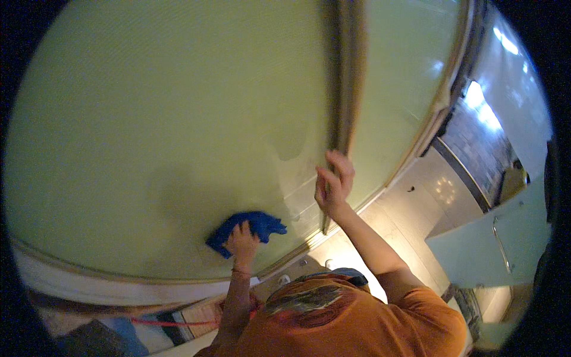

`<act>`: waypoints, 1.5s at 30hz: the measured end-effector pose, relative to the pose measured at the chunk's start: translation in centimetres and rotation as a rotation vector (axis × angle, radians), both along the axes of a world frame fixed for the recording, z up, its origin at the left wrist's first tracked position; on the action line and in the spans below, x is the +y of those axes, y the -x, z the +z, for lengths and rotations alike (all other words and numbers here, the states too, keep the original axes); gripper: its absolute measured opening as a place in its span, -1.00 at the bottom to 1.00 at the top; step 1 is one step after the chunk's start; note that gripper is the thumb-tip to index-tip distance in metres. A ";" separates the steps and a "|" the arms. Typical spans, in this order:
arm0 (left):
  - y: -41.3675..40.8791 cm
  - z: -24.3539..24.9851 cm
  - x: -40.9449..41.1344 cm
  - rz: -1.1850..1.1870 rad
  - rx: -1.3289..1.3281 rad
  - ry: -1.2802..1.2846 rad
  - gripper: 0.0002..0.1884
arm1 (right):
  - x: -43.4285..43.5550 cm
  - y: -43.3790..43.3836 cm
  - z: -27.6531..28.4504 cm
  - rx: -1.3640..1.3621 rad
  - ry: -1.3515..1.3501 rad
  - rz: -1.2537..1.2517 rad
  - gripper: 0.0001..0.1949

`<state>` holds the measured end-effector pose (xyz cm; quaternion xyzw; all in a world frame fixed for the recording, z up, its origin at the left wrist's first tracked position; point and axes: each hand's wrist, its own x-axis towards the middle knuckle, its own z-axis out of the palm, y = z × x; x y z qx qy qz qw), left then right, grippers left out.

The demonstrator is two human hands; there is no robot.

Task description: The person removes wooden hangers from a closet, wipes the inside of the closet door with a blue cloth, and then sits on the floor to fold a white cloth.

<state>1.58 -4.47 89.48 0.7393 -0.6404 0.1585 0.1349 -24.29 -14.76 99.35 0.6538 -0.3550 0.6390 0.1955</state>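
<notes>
A large pale-green panel (156, 111), glass or fine mesh, fills most of the view before me. My left hand (242, 243) presses a crumpled blue cloth (258, 225) against its lower part, fingers spread over the fabric. To the right, my right hand (334, 185) has its fingers curled around the narrow upright frame bar (345, 80) that divides the panel. The bar looks blurred towards the top. Some of the cloth is hidden under my left hand.
A light bottom rail (134, 290) runs below the panel. At right are a tiled floor (392, 223), a glass door (473, 250) with a metal handle (500, 245) and a dark tiled area (479, 143). A red cord-like strip (174, 322) shows at lower left.
</notes>
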 end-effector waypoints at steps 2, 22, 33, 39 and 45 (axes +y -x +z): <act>1.3 3.8 -0.8 -0.022 0.097 0.065 -0.54 | 3.7 -3.0 -2.2 0.005 -0.120 0.310 -0.69; -1.3 -2.4 -1.7 -0.332 -0.312 0.462 -0.70 | 0.7 -8.3 -11.7 0.614 -0.104 0.466 -0.72; -5.0 13.2 -0.7 -0.021 -0.187 0.843 -0.58 | 2.5 -12.2 11.6 0.268 -0.076 0.610 -0.63; -5.5 15.3 -0.5 -0.018 -0.267 0.773 -0.39 | 4.8 -12.1 15.1 0.127 -0.315 0.500 -0.61; -4.0 17.1 0.1 -0.037 -0.190 0.712 -0.45 | 7.2 -12.5 11.0 0.167 -0.172 0.684 -0.64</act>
